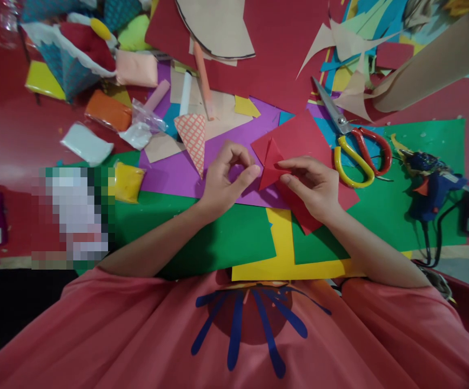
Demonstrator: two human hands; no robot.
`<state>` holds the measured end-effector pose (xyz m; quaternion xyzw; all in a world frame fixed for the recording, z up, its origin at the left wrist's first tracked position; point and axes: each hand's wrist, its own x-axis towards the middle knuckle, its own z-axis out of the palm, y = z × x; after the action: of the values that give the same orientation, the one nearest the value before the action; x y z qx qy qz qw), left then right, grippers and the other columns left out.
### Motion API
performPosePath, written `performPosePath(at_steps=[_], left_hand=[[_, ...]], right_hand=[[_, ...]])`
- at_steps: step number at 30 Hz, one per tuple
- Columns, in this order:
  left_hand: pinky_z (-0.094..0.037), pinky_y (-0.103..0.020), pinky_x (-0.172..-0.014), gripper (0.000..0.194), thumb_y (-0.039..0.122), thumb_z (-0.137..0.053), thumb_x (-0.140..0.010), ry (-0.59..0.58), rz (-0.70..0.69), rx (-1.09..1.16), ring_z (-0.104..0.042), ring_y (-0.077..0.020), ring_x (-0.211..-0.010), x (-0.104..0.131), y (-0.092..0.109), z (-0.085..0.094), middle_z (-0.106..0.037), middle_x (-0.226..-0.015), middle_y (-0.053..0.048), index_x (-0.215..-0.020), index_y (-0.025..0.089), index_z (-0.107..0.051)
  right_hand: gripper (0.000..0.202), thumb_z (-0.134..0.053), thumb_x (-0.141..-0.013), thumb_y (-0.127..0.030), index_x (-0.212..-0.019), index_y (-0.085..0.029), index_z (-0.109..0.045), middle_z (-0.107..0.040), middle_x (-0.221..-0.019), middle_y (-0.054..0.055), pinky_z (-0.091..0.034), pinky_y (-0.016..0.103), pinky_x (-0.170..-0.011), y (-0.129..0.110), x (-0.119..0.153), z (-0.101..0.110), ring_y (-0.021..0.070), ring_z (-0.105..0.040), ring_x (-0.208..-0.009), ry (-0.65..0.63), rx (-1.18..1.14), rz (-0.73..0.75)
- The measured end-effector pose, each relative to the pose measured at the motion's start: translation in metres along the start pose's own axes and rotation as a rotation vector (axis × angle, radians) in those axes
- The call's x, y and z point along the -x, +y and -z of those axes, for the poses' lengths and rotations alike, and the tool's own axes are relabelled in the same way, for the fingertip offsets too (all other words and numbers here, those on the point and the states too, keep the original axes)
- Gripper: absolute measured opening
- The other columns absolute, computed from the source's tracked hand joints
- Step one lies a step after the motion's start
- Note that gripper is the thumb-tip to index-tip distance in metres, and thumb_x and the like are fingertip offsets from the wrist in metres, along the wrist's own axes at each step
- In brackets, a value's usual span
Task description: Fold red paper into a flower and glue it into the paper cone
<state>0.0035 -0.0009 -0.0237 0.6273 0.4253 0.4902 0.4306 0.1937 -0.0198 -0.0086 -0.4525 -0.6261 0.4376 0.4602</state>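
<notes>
Between the thumb and fingers of my right hand (pixel 314 183) is a small folded piece of red paper (pixel 272 166) with a pointed top. My left hand (pixel 229 175) is just left of it, thumb and forefinger curled toward each other in a pinch; whether anything lies between those fingertips I cannot make out. Under the right hand lies a larger red paper sheet (pixel 304 213), on top of purple paper (pixel 169 175). A cone with an orange lattice pattern (pixel 194 139) rests beyond my left hand. Scissors (pixel 346 132) with yellow and red handles lie beyond my right hand.
Green sheets (pixel 202 232) and a yellow sheet (pixel 285 232) cover the near table. A blue glue gun (pixel 435 194) with its cord lies at right. Wrapped clay packets (pixel 108 111) and patterned cones (pixel 66 65) crowd the left. A beige roll (pixel 424 67) stands at upper right.
</notes>
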Motion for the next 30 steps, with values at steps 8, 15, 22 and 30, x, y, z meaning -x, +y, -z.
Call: performPosePath(at_steps=[8,15,22,30], left_hand=[[-0.055,-0.028,-0.087,0.033,0.047,-0.062,-0.088,-0.193,-0.061,-0.134,-0.068,-0.0156,-0.098,0.0032,0.0,-0.001,-0.072,-0.104,-0.006,-0.107,0.02,-0.065],[-0.053,-0.029,-0.087,0.028,0.042,-0.057,-0.092,-0.139,-0.216,-0.411,-0.067,-0.0151,-0.093,0.0074,0.0034,0.0022,-0.073,-0.101,-0.005,-0.108,0.021,-0.066],[-0.049,-0.026,-0.077,0.024,0.03,-0.058,-0.092,-0.137,-0.388,-0.432,-0.063,-0.0115,-0.078,0.006,0.0015,0.0016,-0.073,-0.093,-0.002,-0.114,0.024,-0.065],[-0.048,-0.03,-0.083,0.029,0.037,-0.056,-0.093,-0.147,-0.28,-0.431,-0.059,-0.0136,-0.083,0.0083,0.0009,0.0008,-0.064,-0.09,-0.002,-0.12,0.029,-0.066]], right_hand=[[0.031,-0.074,-0.08,-0.044,-0.1,-0.023,-0.063,-0.068,-0.095,0.002,-0.055,0.027,-0.077,0.0057,-0.0018,-0.0049,0.0126,-0.065,-0.086,-0.021,-0.121,-0.089],[0.034,-0.072,-0.078,-0.052,-0.078,-0.019,-0.063,-0.062,-0.076,0.0,-0.049,0.026,-0.066,0.0049,-0.0039,-0.0049,0.0115,-0.058,-0.07,-0.058,-0.134,-0.185],[0.028,-0.068,-0.084,-0.047,-0.082,-0.02,-0.065,-0.063,-0.079,0.0,-0.049,0.026,-0.07,0.0036,-0.0008,-0.0059,0.0108,-0.059,-0.073,-0.017,-0.158,-0.115],[0.025,-0.066,-0.086,-0.042,-0.075,-0.02,-0.063,-0.062,-0.073,-0.001,-0.046,0.025,-0.065,0.002,-0.0012,-0.005,0.0105,-0.056,-0.067,0.042,-0.066,-0.088]])
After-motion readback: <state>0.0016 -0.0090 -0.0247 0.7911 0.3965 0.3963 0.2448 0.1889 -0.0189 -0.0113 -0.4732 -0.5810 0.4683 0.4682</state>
